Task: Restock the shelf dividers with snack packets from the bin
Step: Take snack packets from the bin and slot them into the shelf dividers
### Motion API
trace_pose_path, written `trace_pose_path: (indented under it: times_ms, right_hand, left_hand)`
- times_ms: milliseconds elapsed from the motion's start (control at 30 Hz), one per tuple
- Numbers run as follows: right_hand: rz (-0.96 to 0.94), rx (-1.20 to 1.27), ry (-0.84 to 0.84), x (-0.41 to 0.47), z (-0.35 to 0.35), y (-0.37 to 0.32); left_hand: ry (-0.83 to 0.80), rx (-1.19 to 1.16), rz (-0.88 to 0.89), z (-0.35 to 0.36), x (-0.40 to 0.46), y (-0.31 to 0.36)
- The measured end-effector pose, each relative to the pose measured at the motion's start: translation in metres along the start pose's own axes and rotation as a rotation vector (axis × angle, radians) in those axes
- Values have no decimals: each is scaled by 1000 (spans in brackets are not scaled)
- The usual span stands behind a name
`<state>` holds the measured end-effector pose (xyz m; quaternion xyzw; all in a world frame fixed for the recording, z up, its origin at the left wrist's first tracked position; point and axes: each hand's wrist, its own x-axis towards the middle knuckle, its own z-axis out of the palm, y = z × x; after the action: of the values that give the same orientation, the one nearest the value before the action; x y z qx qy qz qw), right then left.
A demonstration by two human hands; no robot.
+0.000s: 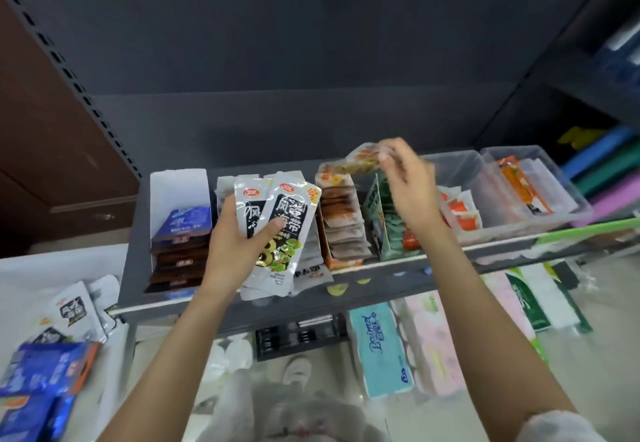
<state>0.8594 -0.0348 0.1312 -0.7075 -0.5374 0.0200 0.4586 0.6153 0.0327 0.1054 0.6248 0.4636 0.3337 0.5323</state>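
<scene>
Silver-white seaweed packets (282, 230), a fanned bunch, gripped in left hand (239, 244), thumb curled across the front one, held just above the grey shelf (398, 277). Right hand (410, 189) raised over the orange-and-brown row (343, 223), fingertips pinching a clear orange-speckled packet (360, 161) by its end, packet blurred. Between white card dividers (180, 185): blue and brown packets (180, 244) at left, a green carton (384, 223) under the right wrist. Further right, two clear plastic tubs (512, 192) with orange sachets. Lower left, white bin (20, 268) with more packets. Tissue packs (381, 348) on the floor below.
</scene>
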Motion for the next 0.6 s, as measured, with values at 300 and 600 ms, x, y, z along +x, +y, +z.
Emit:
trace_pose_path:
  times_ms: [300,600]
  right_hand:
    - [-53,-300,-223,27,68,47]
    - [58,-419,-211,23,63,39]
  left_hand:
    - [-3,-109,-51,24,58,14]
    - [3,-57,-5,40,60,21]
